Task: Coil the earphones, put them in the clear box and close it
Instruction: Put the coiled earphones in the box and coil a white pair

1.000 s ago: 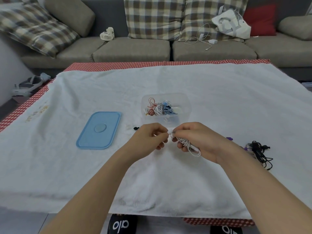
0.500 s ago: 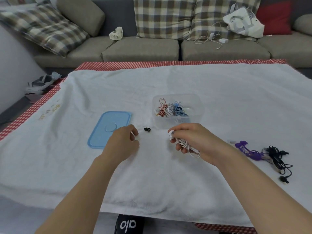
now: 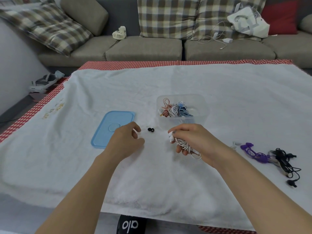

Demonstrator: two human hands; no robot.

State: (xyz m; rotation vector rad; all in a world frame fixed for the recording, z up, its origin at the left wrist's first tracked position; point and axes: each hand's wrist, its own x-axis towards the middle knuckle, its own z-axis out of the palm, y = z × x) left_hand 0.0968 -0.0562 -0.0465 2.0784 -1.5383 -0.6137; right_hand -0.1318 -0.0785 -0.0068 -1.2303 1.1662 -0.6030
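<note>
My right hand (image 3: 195, 141) grips a coiled bundle of white earphones (image 3: 183, 145), held just in front of the clear box (image 3: 200, 105). That box stands open on the white towel and holds several coiled earphones in red, white and blue. Its blue lid (image 3: 111, 127) lies flat to the left. My left hand (image 3: 126, 142) hovers over the towel beside the lid's near right corner, fingers loosely curled and holding nothing I can see. A small black ear tip (image 3: 150, 129) lies on the towel between my hands.
Purple earphones (image 3: 253, 152) and tangled black earphones (image 3: 285, 163) lie on the towel at the right. A sofa with checked cushions, a small fan (image 3: 119, 32) and a white cable (image 3: 214, 37) stands behind the table. The towel's near edge is close to me.
My left hand let go of the white bundle and moved left toward the lid. The right hand kept the bundle. The camera view shifted left.
</note>
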